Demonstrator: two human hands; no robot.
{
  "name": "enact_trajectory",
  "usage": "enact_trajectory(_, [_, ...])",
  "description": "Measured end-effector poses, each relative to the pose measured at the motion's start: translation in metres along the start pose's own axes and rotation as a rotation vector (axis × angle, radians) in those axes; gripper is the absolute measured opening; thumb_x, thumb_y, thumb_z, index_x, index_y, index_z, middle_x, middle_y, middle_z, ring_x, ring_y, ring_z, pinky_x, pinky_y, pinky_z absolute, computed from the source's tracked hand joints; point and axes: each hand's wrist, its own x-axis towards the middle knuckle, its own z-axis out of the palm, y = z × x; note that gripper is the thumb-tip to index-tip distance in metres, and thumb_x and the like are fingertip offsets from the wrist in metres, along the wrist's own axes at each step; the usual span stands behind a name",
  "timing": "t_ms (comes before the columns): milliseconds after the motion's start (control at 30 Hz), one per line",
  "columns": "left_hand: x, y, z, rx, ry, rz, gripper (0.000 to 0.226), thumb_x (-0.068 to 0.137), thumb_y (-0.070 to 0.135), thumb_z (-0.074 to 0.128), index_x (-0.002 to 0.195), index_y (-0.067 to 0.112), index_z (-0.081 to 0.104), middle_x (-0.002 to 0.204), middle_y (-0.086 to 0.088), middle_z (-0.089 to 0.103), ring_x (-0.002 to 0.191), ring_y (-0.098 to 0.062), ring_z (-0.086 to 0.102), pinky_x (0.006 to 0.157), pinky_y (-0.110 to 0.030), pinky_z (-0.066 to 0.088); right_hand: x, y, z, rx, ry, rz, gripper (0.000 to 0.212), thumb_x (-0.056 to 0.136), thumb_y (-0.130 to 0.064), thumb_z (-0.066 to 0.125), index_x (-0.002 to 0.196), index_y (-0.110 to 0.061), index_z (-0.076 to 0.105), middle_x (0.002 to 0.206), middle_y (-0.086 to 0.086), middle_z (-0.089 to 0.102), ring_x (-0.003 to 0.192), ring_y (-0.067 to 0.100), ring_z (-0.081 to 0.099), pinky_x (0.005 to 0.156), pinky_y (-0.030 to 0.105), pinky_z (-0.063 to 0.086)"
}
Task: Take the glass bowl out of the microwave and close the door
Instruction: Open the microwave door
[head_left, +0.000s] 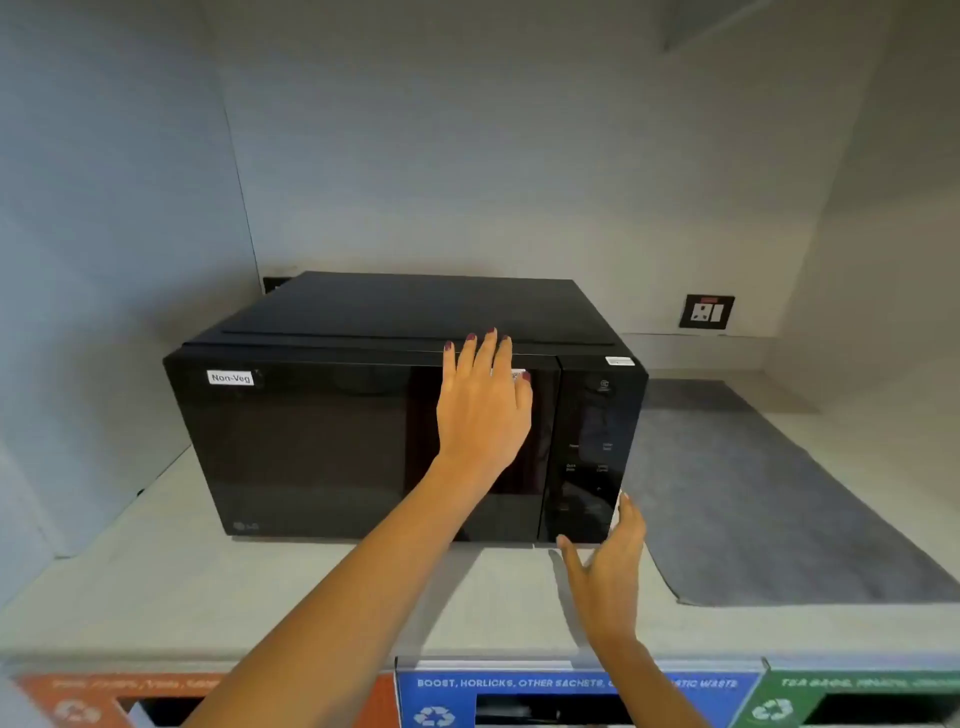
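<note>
On the tabletop (311, 587) sits the black microwave (322, 447), door shut; the glass bowl is not visible. Left hand (480, 415) lies flat on the door's upper right, grip released. Right hand (608, 566), also released and empty, hovers at the control panel's lower corner. Steadying the oven while opening seems wise.

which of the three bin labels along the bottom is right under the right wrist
The blue label, the middle one, reading "Boost, Horlicks, other sachets". The right hand and its forearm cross it; the orange label and green label lie off to either side.
</note>
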Motion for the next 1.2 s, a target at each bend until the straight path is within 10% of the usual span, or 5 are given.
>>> enact_trajectory(367, [0.000, -0.006, 0.012, -0.022, 0.121, 0.026, 0.047, 0.100, 0.034, 0.031, 0.139, 0.012, 0.046, 0.145, -0.005, 0.049, 0.139, -0.020, 0.038, 0.122, -0.042, 0.011, 0.009, 0.021, 0.035, 0.070, 0.017, 0.156, 0.097, 0.072, -0.041, 0.079, 0.141, -0.044, 0.012, 0.150, -0.007, 0.032, 0.134, 0.026, 0.043, 0.103, 0.042, 0.042])
enact_trajectory(1200, [-0.022, 0.003, -0.017, -0.136, 0.181, 0.030, 0.032, 0.096, 0.015, 0.043, 0.101, 0.005, 0.073, 0.103, -0.012, 0.074, 0.100, -0.024, 0.068, 0.109, -0.040, 0.038, 0.012, 0.011, 0.044, 0.132, 0.128, 0.210, 0.089, 0.075, -0.022, 0.080, 0.139, -0.035, 0.020, 0.146, -0.001, 0.035, 0.131, 0.027, 0.044, 0.105, 0.039, 0.040])
